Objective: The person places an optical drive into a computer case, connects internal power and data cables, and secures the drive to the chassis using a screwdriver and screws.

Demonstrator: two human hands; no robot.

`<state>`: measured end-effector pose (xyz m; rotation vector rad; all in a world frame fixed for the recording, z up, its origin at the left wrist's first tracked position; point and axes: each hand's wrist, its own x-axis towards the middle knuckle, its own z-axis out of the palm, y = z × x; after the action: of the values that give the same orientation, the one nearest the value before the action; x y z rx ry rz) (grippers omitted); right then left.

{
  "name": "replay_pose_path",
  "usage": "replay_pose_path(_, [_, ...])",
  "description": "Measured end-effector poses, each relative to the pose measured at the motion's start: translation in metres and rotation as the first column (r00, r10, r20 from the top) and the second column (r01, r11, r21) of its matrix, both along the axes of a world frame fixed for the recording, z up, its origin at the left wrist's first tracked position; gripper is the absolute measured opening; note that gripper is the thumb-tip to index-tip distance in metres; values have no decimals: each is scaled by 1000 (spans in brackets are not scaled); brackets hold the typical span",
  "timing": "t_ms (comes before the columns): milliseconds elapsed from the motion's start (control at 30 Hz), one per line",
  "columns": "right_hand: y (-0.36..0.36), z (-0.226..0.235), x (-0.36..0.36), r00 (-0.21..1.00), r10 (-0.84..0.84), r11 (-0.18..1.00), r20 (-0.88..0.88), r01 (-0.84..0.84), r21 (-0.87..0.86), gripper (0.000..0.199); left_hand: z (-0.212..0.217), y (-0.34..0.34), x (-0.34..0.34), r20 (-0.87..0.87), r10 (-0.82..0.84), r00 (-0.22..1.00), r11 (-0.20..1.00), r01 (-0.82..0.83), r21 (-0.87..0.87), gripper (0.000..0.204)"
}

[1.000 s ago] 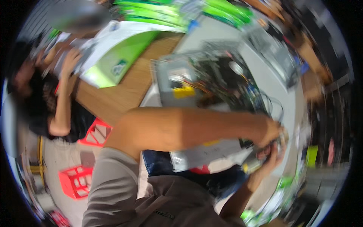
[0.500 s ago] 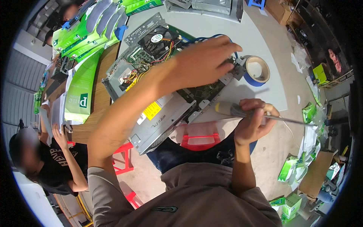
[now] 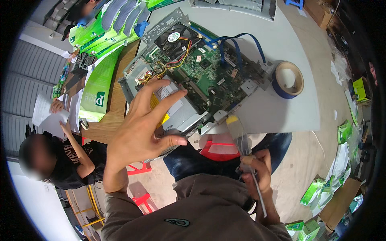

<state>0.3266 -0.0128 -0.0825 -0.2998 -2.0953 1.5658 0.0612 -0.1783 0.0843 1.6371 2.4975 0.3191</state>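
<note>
Apparently you're readying a screwdriver (image 3: 241,138), right hand (image 3: 261,172) gripping it beside the near edge of the open computer (image 3: 207,76) on the table (image 3: 295,110), left hand (image 3: 138,120) spread wide over the computer's near-left part. Using it calls for swinging the tip round.

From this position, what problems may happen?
The open grey metal computer case seems to overhang the edge of the pale grey table; a push might tip it. In the right hand, the translucent-handled screwdriver points its metal shaft along the forearm and might scratch it. Looping blue flat cables might snag.
</note>
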Motion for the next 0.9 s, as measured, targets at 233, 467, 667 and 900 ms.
replay_pose_path(233, [4, 16, -2, 991, 118, 961, 62, -99, -258, 42, -23, -7, 4, 15, 88, 996, 994, -88, 70, 83])
replay_pose_path(467, [5, 10, 5, 924, 370, 483, -94, -278, -830, 45, -26, 0, 10, 57, 148, 987, 973, -156, 168, 71])
replay_pose_path(667, [15, 3, 6, 855, 514, 514, -62, -365, -776, 46, -23, -3, 11, 102, 128, 986, 978, -143, 153, 57])
replay_pose_path(900, [10, -6, -8, 850, 504, 797, 152, -390, -461, 48, -21, -2, 9, 81, 90, 993, 984, -101, 145, 55])
